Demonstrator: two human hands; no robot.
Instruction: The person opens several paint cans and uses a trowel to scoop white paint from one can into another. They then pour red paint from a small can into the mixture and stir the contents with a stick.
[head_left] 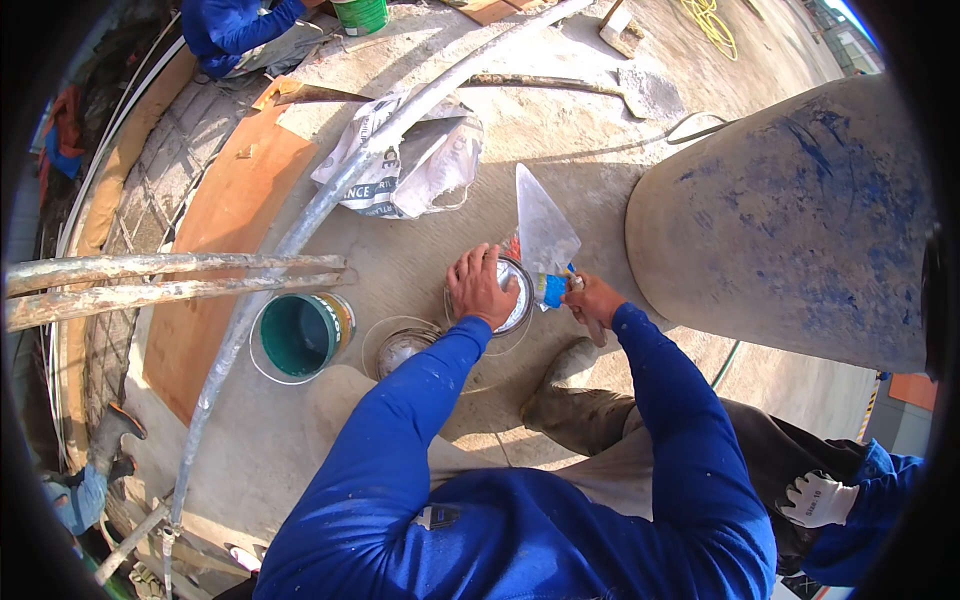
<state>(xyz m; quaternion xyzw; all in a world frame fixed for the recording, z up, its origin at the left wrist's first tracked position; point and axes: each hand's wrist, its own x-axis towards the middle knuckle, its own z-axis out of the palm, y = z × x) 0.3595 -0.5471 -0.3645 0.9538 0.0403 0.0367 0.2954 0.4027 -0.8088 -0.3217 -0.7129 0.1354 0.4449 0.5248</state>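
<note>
In the middle of the head view, my left hand (482, 288) grips the rim of a round metal tin can (522, 318) with pale contents. My right hand (592, 302) is closed round the handle of a pointed trowel (545, 228). The trowel's grey blade points away from me, just beyond the can's right side. A blue-and-white patch (553, 290) shows between the can and my right hand; I cannot tell what it belongs to. Beside my left forearm stands a second tin can (400, 348), partly hidden by the sleeve.
A green bucket (298, 335) and metal poles (235, 345) are at left. Beyond lie a torn bag (425, 165) and a shovel (645, 92). A large blue-stained drum (780, 225) stands at right. Another person's boot (570, 385) and gloved hand (820, 498) are close by at right.
</note>
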